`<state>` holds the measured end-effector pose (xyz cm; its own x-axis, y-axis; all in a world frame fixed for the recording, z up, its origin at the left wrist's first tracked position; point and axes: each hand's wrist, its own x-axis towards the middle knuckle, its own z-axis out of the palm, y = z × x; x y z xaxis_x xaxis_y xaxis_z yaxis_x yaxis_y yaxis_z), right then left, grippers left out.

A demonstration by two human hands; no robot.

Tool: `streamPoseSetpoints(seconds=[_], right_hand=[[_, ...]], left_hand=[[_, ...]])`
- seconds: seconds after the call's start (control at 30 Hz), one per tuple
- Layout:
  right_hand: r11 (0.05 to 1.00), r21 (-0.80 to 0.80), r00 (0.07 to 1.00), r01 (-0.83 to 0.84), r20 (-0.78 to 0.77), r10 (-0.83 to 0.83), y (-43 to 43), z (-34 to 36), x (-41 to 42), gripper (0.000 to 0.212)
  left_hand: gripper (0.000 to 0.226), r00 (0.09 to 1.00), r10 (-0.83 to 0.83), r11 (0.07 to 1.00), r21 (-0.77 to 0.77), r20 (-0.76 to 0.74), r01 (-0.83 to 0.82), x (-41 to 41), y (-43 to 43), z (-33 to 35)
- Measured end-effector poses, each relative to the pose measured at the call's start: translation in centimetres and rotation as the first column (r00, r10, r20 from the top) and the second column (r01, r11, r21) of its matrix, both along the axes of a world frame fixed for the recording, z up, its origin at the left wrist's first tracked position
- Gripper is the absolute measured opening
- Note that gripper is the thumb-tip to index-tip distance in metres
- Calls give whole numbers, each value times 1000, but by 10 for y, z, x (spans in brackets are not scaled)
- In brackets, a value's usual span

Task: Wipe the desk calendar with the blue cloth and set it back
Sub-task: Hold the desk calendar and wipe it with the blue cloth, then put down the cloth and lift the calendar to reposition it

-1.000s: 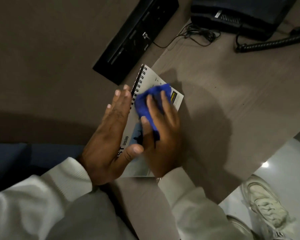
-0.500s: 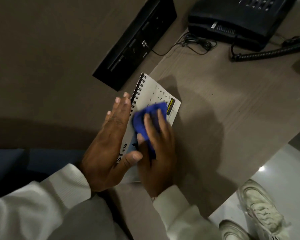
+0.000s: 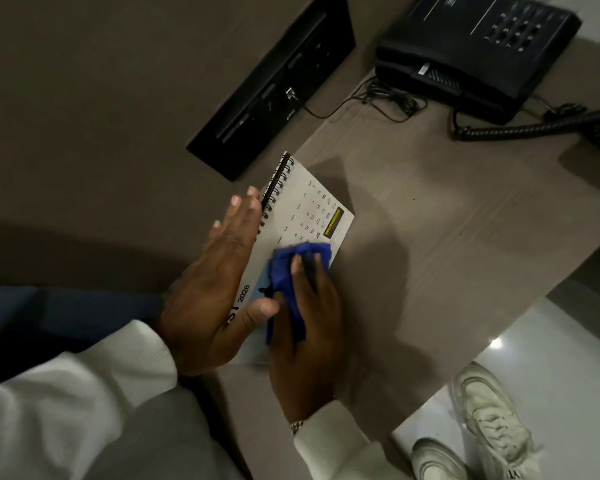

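Desk calendar (image 3: 302, 216): flat on surface (image 3: 447, 244), near telephone (image 3: 475, 46). Left hand (image 3: 219, 282): open, pinning spiral edge. Right hand (image 3: 309, 327): clutching blue cloth (image 3: 291, 271), drawn back toward near end; date grid now uncovered. Wiping underway; return pending.

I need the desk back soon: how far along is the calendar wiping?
Midway. Done: the calendar is down flat on the desk, braced at its spiral edge by the left hand. In hand: the right hand presses the blue cloth onto the page, date grid uncovered beyond it. Left: finish wiping and set it back.
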<state>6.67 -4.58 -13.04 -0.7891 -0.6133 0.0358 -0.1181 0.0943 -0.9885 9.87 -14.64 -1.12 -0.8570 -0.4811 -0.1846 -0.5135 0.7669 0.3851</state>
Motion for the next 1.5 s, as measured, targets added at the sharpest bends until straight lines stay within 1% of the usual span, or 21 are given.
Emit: streamPoseSetpoints(seconds=[0.07,0.17,0.33,0.53,0.63,0.7,0.77,0.8,0.9,0.93,0.97,1.0,1.03,1.1,1.13,1.17,1.23,1.3,1.33,1.4,1.5], right_hand=[[1000,-11,1000,-1,13,1,-13,4,-10,52],[1000,6,993,19,118,-20,-42,14,-41,50],[988,69,984,136,104,-143,-56,4,-63,49],[986,168,975,6,218,-43,-16,12,-29,49],[961,203,949,-188,290,124,11,33,-23,45],[887,223,866,-403,405,292,29,45,-34,38],[735,314,782,-601,425,457,42,56,-60,26],[665,341,736,-664,456,501,44,61,-75,26],[547,345,627,-762,605,491,45,73,-125,26],[517,381,631,-767,595,498,44,81,-143,29],[525,423,675,-738,469,570,43,81,-163,40],[570,480,729,-667,260,633,42,77,-185,53],[581,539,714,-610,54,698,41,72,-205,59],[575,636,551,-515,-268,790,40,49,-247,62],[542,698,477,-468,-317,819,39,38,-265,64],[528,748,447,-402,-343,826,38,33,-281,66],[481,826,356,-293,-373,857,36,21,-305,72],[451,864,282,-224,-386,878,40,14,-313,67],[432,878,266,-204,-375,888,40,12,-312,63],[390,903,237,-179,-346,908,42,10,-308,70],[276,950,214,-146,-242,946,43,10,-304,85]], left_hand=[[90,1000,-14,1000,-5,3,14,0,-1,0],[93,1000,-18,1000,-13,13,18,-1,-1,0],[94,1000,-7,999,-48,17,8,0,0,0],[85,999,-31,992,-124,35,35,4,-2,0],[85,997,-35,982,-181,72,47,4,-1,1],[86,992,-12,980,-197,124,36,2,0,7],[87,983,13,981,-193,184,23,0,1,15],[87,979,23,981,-191,203,16,-2,2,17],[90,972,89,979,-200,216,-45,-4,8,21],[90,969,134,975,-200,209,-92,-3,13,23],[91,962,189,968,-199,195,-150,-2,19,25],[92,953,249,957,-198,175,-214,-2,25,25],[92,935,326,936,-190,142,-297,0,33,27],[92,861,508,853,-156,36,-497,5,51,27],[91,795,607,786,-125,-28,-605,7,62,25],[90,710,698,706,-77,-93,-704,9,72,22],[88,493,847,512,61,-198,-857,10,96,14],[83,285,929,336,213,-238,-917,4,119,5],[82,209,947,274,271,-244,-923,-1,128,1],[82,110,963,195,351,-247,-916,-11,141,-4],[78,43,969,142,403,-244,-904,-21,148,-2]])
